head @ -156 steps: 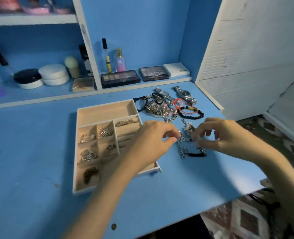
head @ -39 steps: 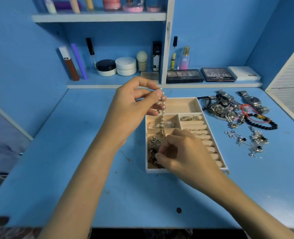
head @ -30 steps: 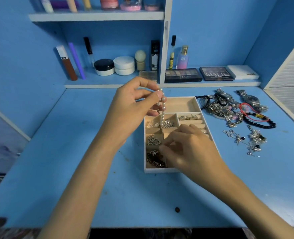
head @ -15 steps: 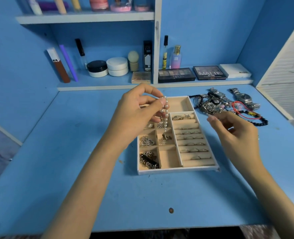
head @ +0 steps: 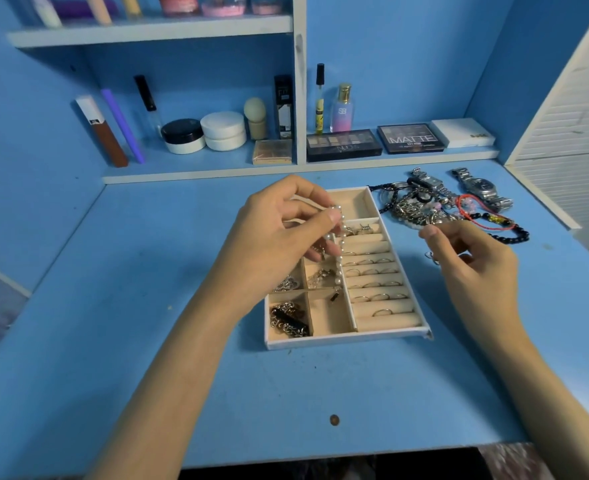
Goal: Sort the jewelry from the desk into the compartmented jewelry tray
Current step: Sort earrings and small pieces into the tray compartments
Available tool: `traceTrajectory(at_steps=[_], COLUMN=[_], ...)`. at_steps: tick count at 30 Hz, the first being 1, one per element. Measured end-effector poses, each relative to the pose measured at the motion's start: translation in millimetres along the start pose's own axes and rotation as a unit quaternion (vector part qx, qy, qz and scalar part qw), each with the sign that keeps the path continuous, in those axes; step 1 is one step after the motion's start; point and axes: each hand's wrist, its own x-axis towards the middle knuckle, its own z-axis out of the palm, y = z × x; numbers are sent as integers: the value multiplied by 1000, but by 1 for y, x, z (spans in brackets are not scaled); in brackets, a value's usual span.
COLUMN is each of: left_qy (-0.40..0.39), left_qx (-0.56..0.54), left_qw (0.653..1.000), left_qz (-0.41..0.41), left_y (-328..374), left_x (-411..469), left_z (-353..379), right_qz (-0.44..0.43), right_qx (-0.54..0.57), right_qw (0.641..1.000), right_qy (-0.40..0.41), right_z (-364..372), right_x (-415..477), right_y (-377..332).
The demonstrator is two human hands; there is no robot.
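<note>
The cream compartmented tray (head: pixel 348 339) lies on the blue desk. My left hand (head: pixel 279 233) is above its back left part and pinches a pearl strand (head: pixel 338 268) between thumb and forefinger. The strand hangs down into the middle compartments. A dark chain (head: pixel 289 320) fills the front left compartment, and rings (head: pixel 376 282) sit in the roll slots. My right hand (head: pixel 473 268) hovers right of the tray with loosely curled fingers and nothing visibly in it. It covers some loose silver pieces. A tangled jewelry pile (head: pixel 421 209) lies just behind it.
A silver watch (head: pixel 483 187), a red cord (head: pixel 469 209) and a black bead bracelet (head: pixel 514 237) lie by the pile. Cosmetics fill the back shelf: palettes (head: pixel 343 145), jars (head: pixel 222 129), bottles. A white louvred panel (head: pixel 570 133) bounds the desk's right side.
My right hand has left the tray's front compartments and moved right, toward the pile. My left hand still holds the pearl strand, which now hangs lower over the tray.
</note>
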Motion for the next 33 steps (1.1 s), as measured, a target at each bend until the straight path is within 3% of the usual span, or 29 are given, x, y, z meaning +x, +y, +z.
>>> traceTrajectory(at_steps=[10,15,21,33], left_qy=[-128,-173,-233,-195], left_qx=[171,269,300,412], left_qw=[974,944,922,888], left_qz=[-80,-81,-72,-62], left_y=[-10,-9,-1,-14], left_x=[-7,-8,-12,-8], left_z=[2,1,1,0], right_qz=[-4,-6,-6,-7], right_qx=[-8,-12,-11,-12], right_qw=[1000,1000,1000,1000], right_qy=[-16,-16,-15,-22], right_z=[3,3,4,3], right_x=[-2,-1,-2,-2], right_y=[0,1,1,-2])
